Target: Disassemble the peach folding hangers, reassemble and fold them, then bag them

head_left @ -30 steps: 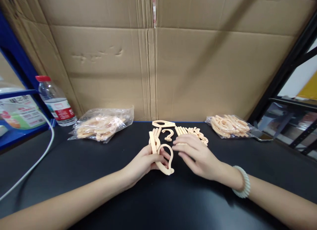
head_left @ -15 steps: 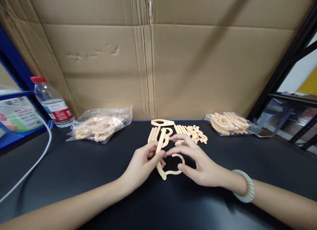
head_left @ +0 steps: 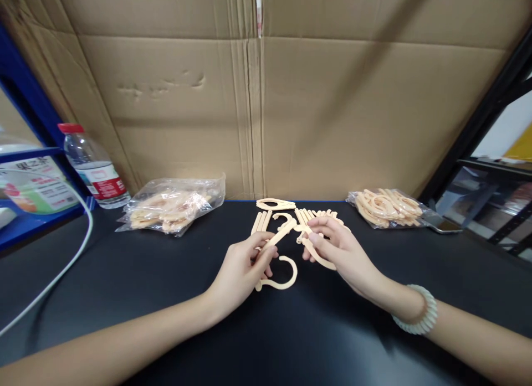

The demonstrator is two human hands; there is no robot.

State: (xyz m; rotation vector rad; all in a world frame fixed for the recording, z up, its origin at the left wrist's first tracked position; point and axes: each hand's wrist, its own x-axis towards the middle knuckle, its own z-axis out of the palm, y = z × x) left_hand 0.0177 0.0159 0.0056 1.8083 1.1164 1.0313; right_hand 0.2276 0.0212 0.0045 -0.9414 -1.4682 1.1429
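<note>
My left hand [head_left: 239,269] is closed around the straight arm [head_left: 283,234] of a cream-coloured folding hanger, which slants up to the right. From its lower end a curved hanger hook [head_left: 293,275] sticks out to the right. Between the fingers and thumb of my right hand [head_left: 343,256] is another curved cream hanger arm [head_left: 319,257]; its upper end lies close to the tip of the left piece, and I cannot tell whether they touch. Behind the hands, a loose hanger hook [head_left: 286,219] and several straight hanger arms [head_left: 261,222] lie on the black table [head_left: 266,341].
A folded hanger [head_left: 276,204] lies at the table's back edge, with more small pieces [head_left: 307,214] in front. Clear bags of hanger parts [head_left: 170,206] [head_left: 386,206] flank them. A water bottle [head_left: 97,175] and white cable [head_left: 62,286] are at left; a cardboard wall [head_left: 174,109] stands behind.
My right hand has moved from beside the hook and now grips a curved hanger arm. The piece in my left hand has tilted to the right, its hook shifting left.
</note>
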